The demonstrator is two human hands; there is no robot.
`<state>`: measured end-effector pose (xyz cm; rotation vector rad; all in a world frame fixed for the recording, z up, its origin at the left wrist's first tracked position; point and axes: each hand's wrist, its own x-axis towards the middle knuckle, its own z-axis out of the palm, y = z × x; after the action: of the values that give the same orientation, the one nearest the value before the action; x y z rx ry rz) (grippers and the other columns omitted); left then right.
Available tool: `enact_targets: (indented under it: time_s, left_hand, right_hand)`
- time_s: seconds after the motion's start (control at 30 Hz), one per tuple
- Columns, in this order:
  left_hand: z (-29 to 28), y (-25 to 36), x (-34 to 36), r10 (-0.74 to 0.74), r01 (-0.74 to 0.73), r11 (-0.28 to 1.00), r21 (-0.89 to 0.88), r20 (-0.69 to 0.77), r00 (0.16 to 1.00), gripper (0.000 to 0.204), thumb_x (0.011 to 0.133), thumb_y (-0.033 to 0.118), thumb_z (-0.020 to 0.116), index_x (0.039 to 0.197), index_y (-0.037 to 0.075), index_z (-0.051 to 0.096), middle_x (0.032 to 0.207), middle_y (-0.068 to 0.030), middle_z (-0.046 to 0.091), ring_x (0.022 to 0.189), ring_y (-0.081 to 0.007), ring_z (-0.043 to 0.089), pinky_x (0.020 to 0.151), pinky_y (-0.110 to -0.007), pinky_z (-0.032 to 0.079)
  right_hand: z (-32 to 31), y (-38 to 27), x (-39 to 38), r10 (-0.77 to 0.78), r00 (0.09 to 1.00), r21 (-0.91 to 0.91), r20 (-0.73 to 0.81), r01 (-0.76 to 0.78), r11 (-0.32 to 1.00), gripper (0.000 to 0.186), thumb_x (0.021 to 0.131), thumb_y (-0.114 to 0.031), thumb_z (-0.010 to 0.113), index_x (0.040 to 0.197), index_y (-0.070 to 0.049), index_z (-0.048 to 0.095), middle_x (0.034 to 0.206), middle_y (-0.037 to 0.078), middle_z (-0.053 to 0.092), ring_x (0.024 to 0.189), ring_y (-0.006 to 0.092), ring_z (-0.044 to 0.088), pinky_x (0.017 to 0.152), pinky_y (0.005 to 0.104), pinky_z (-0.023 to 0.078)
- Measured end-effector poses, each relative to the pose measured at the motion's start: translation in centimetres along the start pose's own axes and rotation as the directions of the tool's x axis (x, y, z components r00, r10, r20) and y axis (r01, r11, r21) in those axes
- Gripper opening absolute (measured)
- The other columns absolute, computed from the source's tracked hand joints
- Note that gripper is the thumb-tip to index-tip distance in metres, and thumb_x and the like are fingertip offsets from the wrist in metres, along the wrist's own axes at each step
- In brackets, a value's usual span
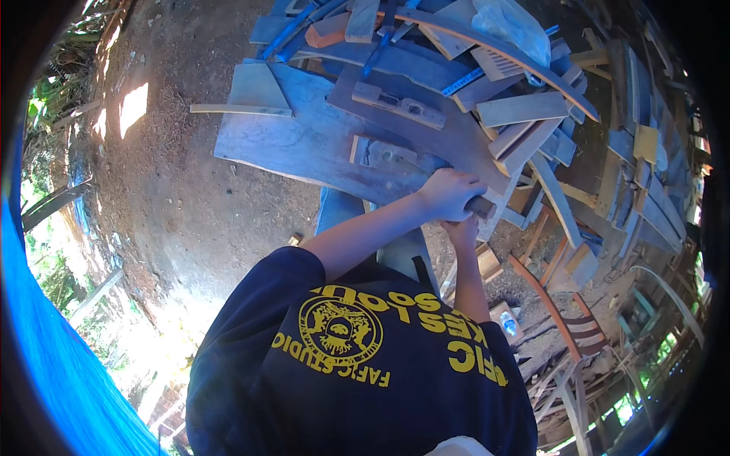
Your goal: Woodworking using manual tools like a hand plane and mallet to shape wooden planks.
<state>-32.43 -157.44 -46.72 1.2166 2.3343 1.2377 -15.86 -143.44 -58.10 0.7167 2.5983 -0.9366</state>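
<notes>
Fig.: We saw the left hand (pixel 450 194) clenched over a round wooden handle (pixel 480 207), whose end stuck out to the right of the knuckles. The right hand (pixel 462 230) sat just below, touching it from underneath; whether it gripped, we could not tell. Both were at the near edge of a worktop (pixel 304 144) w/ grey planks; a wooden hand plane (pixel 398 105) lay further back. Chair frame (pixel 566 311) at lower right.
</notes>
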Motion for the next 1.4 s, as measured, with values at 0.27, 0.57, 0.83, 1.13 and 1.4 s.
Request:
enact_targets:
  time_s: [0.27, 0.57, 0.83, 1.13, 1.4]
  left_hand:
    - [-0.1, 0.0, 0.6, 0.015, -0.015, 0.999, -0.029, 0.0, 1.0, 0.034, 0.064, 0.026, 0.073, 0.093, 0.015, 0.057, 0.085, -0.0031, 0.059, 0.076, -0.0246, 0.064, 0.066, -0.038, 0.052]
    - [0.2, -0.2, 0.6, -0.001, 0.003, 1.0, 0.024, -0.056, 0.998, 0.036, 0.061, 0.032, 0.075, 0.089, 0.016, 0.059, 0.079, -0.0013, 0.06, 0.074, -0.0226, 0.065, 0.064, -0.037, 0.052]
    - [0.7, -0.6, 0.6, -0.019, 0.02, 0.998, 0.057, -0.015, 1.0, 0.03, 0.063, 0.033, 0.074, 0.083, 0.016, 0.06, 0.069, -0.0008, 0.06, 0.066, -0.0221, 0.065, 0.058, -0.036, 0.051]
    - [1.0, -0.5, -0.3, -0.011, 0.015, 0.999, 0.048, -0.081, 0.997, 0.025, 0.064, 0.033, 0.073, 0.079, 0.017, 0.06, 0.065, -0.0006, 0.06, 0.061, -0.0226, 0.064, 0.057, -0.036, 0.051]
    - [0.3, -0.5, -0.3, -0.04, 0.041, 0.998, 0.056, -0.027, 0.999, 0.025, 0.065, 0.035, 0.072, 0.079, 0.019, 0.059, 0.063, -0.0007, 0.06, 0.063, -0.0226, 0.065, 0.058, -0.037, 0.051]
  right_hand:
    - [0.3, 1.4, 0.1, -0.094, 0.99, -0.038, -0.107, 0.091, 0.995, 0.079, 0.058, -0.03, 0.085, 0.124, -0.001, 0.053, 0.118, 0.022, 0.056, 0.107, 0.0375, 0.059, 0.091, 0.0443, 0.048]
    - [0.5, 1.3, 0.3, -0.079, 0.992, 0.031, -0.096, 0.082, 0.996, 0.073, 0.057, -0.025, 0.085, 0.12, -0.002, 0.056, 0.115, 0.019, 0.058, 0.106, 0.0343, 0.06, 0.09, 0.0432, 0.047]
    - [0.5, 1.4, 0.2, -0.095, 0.991, 0.018, -0.09, 0.097, 0.995, 0.068, 0.058, -0.024, 0.085, 0.117, -0.003, 0.058, 0.114, 0.018, 0.059, 0.107, 0.0328, 0.059, 0.09, 0.0435, 0.047]
    - [0.5, 1.6, 0.4, -0.152, 0.984, 0.059, -0.089, 0.158, 0.986, 0.057, 0.059, -0.016, 0.084, 0.109, -0.002, 0.061, 0.102, 0.014, 0.064, 0.088, 0.0246, 0.067, 0.079, 0.0358, 0.054]
    - [-0.2, 0.3, 0.5, -0.182, 0.981, 0.097, -0.071, 0.188, 0.977, 0.057, 0.059, -0.017, 0.084, 0.109, -0.003, 0.062, 0.101, 0.013, 0.066, 0.097, 0.0263, 0.065, 0.085, 0.0374, 0.051]
